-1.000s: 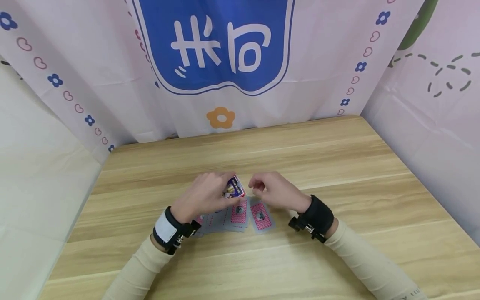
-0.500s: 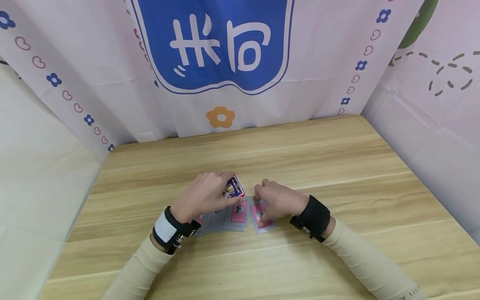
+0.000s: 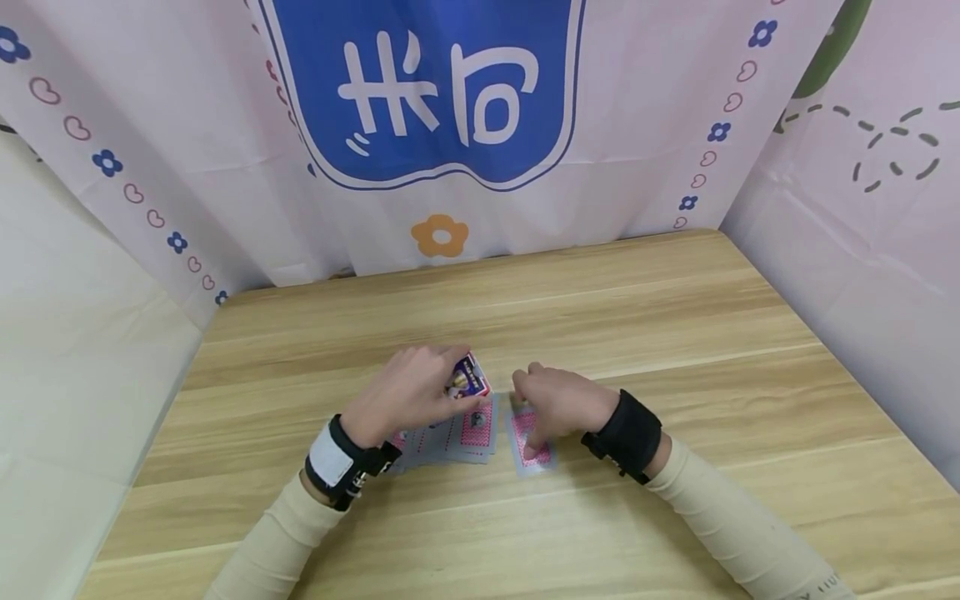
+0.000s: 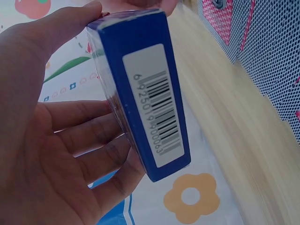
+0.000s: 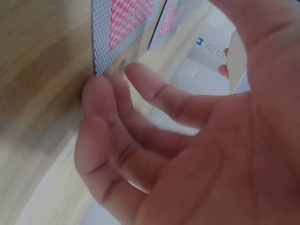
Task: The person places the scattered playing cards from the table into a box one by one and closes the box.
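Note:
My left hand (image 3: 408, 387) holds a card box (image 3: 467, 377) between thumb and fingers. In the left wrist view, the dark blue end of this box (image 4: 140, 47) bears a white barcode label. Just beside it, spread playing cards (image 3: 477, 429) lie face down with pink patterned backs and grey borders, partly under the left hand. To their right my right hand (image 3: 562, 400) has its thumb on a single playing card (image 3: 523, 427) and its bent fingers at the far edge. The right wrist view has fingertips (image 5: 98, 93) touching that card's corner; the thumb tip is out of sight there.
A wood-grain table (image 3: 637, 317) lies beneath the cards. Behind it hangs a printed white curtain (image 3: 645, 125) with a blue emblem, and pale cloth walls stand at both sides.
My right hand has come down onto the single card, which has slid slightly to the right and toward me, away from the spread cards. The left hand with the box stays in place.

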Demonstrator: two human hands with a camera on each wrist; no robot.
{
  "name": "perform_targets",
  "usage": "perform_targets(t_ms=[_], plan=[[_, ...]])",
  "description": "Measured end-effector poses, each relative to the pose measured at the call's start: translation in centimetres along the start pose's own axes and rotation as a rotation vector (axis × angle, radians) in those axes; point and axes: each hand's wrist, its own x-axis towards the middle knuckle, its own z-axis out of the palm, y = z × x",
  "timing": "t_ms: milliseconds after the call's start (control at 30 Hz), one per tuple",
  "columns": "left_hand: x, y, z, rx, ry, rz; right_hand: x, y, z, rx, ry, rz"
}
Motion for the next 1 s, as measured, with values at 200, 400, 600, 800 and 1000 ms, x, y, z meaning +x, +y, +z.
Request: perform_targets(t_ms=[200, 400, 600, 800, 1000], plan=[[0.1, 0.0, 0.0, 0.006, -0.008, -0.005, 0.3, 0.2, 0.1, 0.051, -0.009, -0.017], [0.1, 0.0, 0.2, -0.012, -0.025, -0.014, 0.3, 0.3, 0.4, 0.045, -0.033, -0.036], [0.0, -0.1, 0.2, -0.002, -0.014, -0.010, 0.0, 0.5, -0.1, 0.071, -0.091, -0.118], [-0.1, -0.2, 0.2, 0.003, 0.006, 0.008, -1.1, 1.5, -2.6, 0.299, -0.060, -0.188], [0.0, 0.0, 0.1, -0.004, 0.002, 0.010, -1.6, 1.8, -4.3, 0.554, 0.287, -0.121]])
